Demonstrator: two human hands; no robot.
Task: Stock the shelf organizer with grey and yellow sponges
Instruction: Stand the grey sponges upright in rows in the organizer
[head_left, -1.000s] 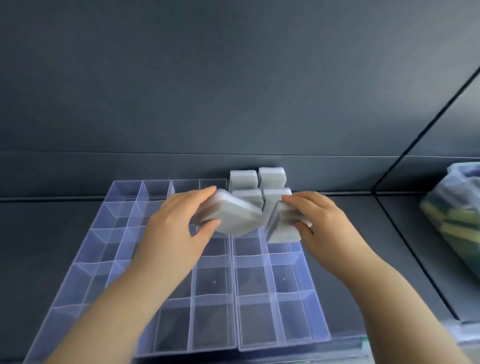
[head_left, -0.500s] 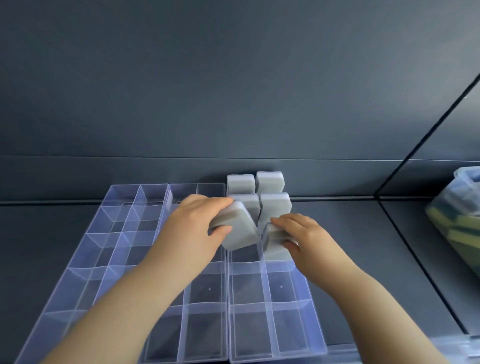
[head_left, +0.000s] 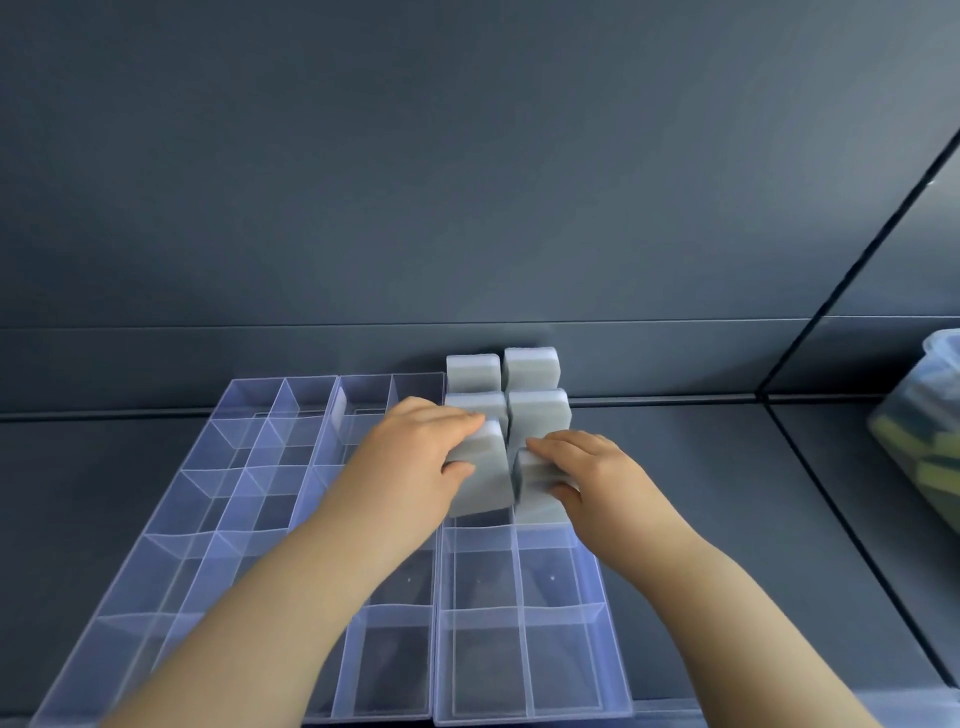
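Here, front rows: the near compartments of the clear shelf organizer (head_left: 519, 609) hold nothing. Its right unit has two columns.

On the left: the left hand (head_left: 410, 462) grasps a grey sponge (head_left: 485, 480), fingers over the top and thumb on the near face. The sponge is on edge and slightly tilted, its lower end at the mouth of a compartment in that unit's left column.

On the right: the right hand (head_left: 587, 467) grasps a second grey sponge (head_left: 540, 483) on edge, sunk lower in the neighbouring compartment. The fingers hide whether it reaches the floor.

Between them: the two held sponges sit just beside each other, with a thin divider below the gap.

Behind: four standing sponges (head_left: 540, 413) fill the two back rows, upright, their tops well above the walls.

Far right: a clear container (head_left: 919, 441) of yellow sponges (head_left: 898, 436) sits on the shelf (head_left: 104, 467), well apart and partly cut off.

Furthest: the dark back panel (head_left: 467, 182).

Stage: probably seating the third row, with most compartments unfilled.

Risk, tilt: the left sponge may catch the divider's top edge and buckle rather than slide in.

Risk, crowding: pushing back could lean the nearer standing pair over, since so much of each stands proud.

Risk, light tray: a hard downward push may shift the organizer on the shelf.
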